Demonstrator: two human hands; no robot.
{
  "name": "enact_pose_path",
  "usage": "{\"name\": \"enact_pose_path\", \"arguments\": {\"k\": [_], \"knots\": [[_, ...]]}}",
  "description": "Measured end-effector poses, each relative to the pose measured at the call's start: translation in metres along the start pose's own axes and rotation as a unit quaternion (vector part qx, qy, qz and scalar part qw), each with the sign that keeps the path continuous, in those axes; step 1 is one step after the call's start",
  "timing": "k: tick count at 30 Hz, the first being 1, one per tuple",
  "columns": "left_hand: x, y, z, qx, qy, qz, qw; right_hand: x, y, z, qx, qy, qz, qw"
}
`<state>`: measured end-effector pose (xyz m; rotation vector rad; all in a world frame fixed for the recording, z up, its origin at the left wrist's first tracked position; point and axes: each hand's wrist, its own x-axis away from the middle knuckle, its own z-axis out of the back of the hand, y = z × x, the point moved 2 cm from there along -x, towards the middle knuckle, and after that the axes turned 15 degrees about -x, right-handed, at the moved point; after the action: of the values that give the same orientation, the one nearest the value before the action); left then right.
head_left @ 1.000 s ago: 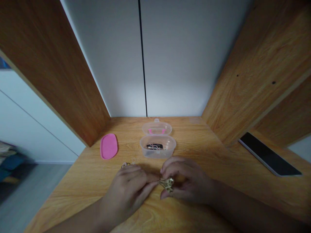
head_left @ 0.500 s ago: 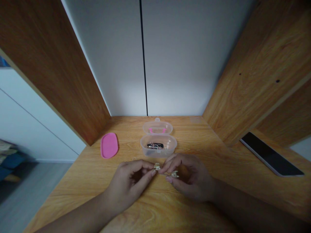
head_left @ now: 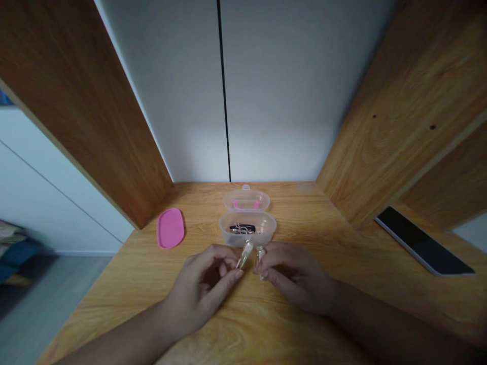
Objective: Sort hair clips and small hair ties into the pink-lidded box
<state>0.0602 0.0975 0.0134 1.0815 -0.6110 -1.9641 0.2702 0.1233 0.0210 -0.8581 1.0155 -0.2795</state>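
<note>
Looked down on a warm, grained wooden desk [head_left: 323, 238] in a white-walled alcove, both hands busy with small metal clips.

Pinched a slim pale-gold clip [head_left: 244, 254] in the closed left hand [head_left: 201, 289], thumb against fingertip, and held it tilted, nearly upright. Gripped a second clip [head_left: 261, 253], just as glinty, in the closed right hand [head_left: 292, 276], right beside the first; couldn't tell touching from apart. Held both just in front of a clear plastic box [head_left: 247, 235], rounded and translucent, its hinged lid [head_left: 246, 199] thrown back, with a pink streak inside. Made out a dark clip [head_left: 242, 229], glossy, among thin wire bits in the box. Spotted a smooth pink oval lid [head_left: 170, 228] flat on the wood, off to the left. Caught a flat black slab [head_left: 422, 248], shiny and pale-edged, at the right.
</note>
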Motion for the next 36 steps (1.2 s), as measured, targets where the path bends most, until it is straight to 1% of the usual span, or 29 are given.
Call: {"name": "enact_pose_path", "arguments": {"k": [2, 4, 6, 8, 12, 15, 17, 20, 23, 27, 30, 36], "knots": [[-0.002, 0.006, 0.004, -0.044, -0.022, -0.061, 0.997, -0.002, -0.001, 0.0, -0.002, -0.011, -0.006, 1.0], [-0.005, 0.011, 0.006, -0.065, -0.041, -0.104, 0.992, -0.004, -0.003, -0.001, -0.008, -0.011, -0.012, 1.0], [-0.006, 0.013, 0.007, -0.072, -0.042, -0.119, 0.989, -0.004, -0.004, -0.002, -0.014, -0.012, -0.007, 1.0], [-0.007, 0.014, 0.007, -0.072, -0.027, -0.125, 0.989, -0.002, -0.004, -0.002, -0.012, -0.01, -0.002, 1.0], [-0.007, 0.015, 0.008, -0.066, 0.004, -0.143, 0.988, 0.001, -0.003, -0.001, 0.009, -0.007, -0.02, 1.0], [-0.007, 0.015, 0.009, -0.065, 0.0, -0.146, 0.987, 0.0, -0.004, -0.001, 0.019, -0.005, -0.023, 1.0], [-0.006, 0.014, 0.009, -0.066, -0.003, -0.146, 0.987, -0.003, -0.007, 0.0, 0.027, -0.004, -0.001, 1.0], [-0.007, 0.014, 0.009, -0.077, 0.012, -0.16, 0.984, -0.006, -0.011, 0.001, 0.052, 0.003, 0.042, 0.998], [-0.008, 0.014, 0.009, -0.085, 0.028, -0.164, 0.982, -0.008, -0.012, 0.002, 0.073, 0.005, 0.058, 0.996], [-0.008, 0.013, 0.01, -0.08, 0.028, -0.15, 0.985, -0.007, -0.01, 0.001, 0.096, 0.0, 0.062, 0.993], [-0.008, 0.011, 0.01, -0.077, 0.024, -0.141, 0.987, -0.005, -0.007, 0.001, 0.091, -0.005, 0.066, 0.994], [-0.008, 0.008, 0.009, -0.064, 0.007, -0.13, 0.989, -0.003, -0.003, 0.001, 0.089, -0.019, 0.039, 0.995]]}}
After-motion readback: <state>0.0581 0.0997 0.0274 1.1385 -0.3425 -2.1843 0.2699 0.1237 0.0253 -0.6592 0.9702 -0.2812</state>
